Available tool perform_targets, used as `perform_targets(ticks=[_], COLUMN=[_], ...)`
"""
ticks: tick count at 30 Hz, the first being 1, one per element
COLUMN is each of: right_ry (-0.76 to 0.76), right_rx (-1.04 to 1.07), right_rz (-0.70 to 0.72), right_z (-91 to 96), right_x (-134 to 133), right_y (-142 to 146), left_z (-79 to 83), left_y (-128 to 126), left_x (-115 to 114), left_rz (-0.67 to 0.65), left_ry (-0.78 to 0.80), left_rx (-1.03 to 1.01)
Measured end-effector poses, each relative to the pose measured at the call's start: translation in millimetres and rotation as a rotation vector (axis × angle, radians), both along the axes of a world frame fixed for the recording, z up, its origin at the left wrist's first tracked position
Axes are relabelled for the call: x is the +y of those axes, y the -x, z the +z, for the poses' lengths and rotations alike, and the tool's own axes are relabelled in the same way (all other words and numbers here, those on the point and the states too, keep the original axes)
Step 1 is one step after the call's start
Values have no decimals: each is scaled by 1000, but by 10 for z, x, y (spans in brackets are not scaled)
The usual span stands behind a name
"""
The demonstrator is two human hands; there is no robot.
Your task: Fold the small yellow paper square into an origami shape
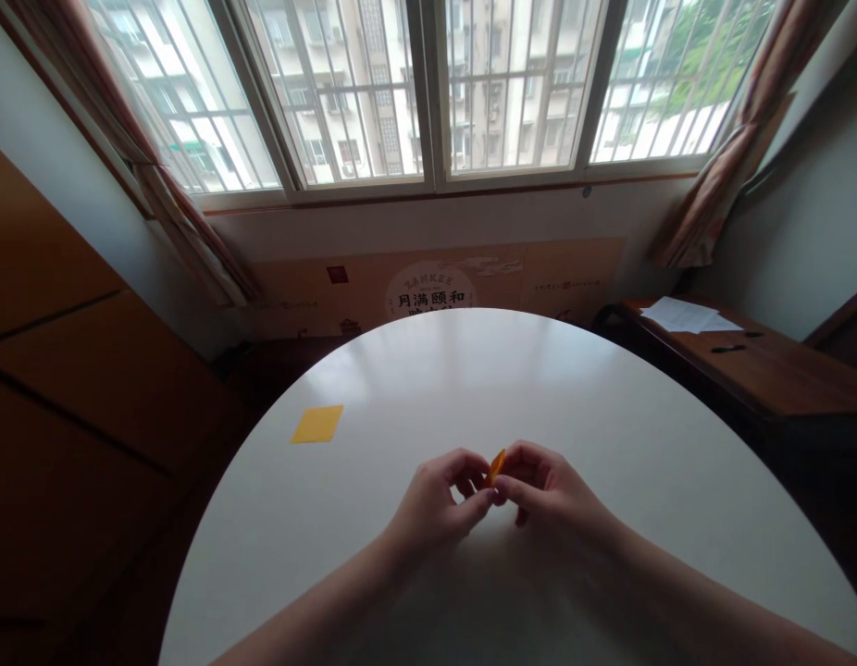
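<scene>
A small folded piece of orange paper [496, 465] is held up between my two hands, above the near middle of the white table. My left hand [449, 488] pinches its lower left side with thumb and fingertips. On the other side, the thumb and fingers of my right hand [545, 481] are closed on the same paper. The fingertips of both hands almost meet at its lower edge and hide part of it. A flat yellow square sheet of paper [317, 425] lies on the table, to the left of my hands and farther away.
The round white table [470, 370] spans the view's middle. Beyond its right edge, a brown wooden desk [776, 370] carries white papers [689, 314] and a dark pen [728, 349]. A brown cabinet [68, 370] stands left. Barred windows [512, 83] are ahead, with curtains [171, 203] beside them.
</scene>
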State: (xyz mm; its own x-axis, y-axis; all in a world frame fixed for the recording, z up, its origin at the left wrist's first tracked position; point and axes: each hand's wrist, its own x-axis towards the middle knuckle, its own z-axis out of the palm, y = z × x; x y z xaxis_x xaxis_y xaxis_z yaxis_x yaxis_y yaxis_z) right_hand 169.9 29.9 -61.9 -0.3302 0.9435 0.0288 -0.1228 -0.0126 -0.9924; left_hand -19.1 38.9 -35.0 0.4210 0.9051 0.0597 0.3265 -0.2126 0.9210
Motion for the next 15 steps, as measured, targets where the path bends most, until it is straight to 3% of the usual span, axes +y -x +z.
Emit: perform_targets(ticks=[15], right_ry=[-21], right_rx=[-23], right_rz=[-26], right_z=[2], right_x=[-18], right_y=[-9], left_z=[-26], left_y=[9], left_x=[0], left_rz=[-26], left_ry=[96], left_rx=[-90])
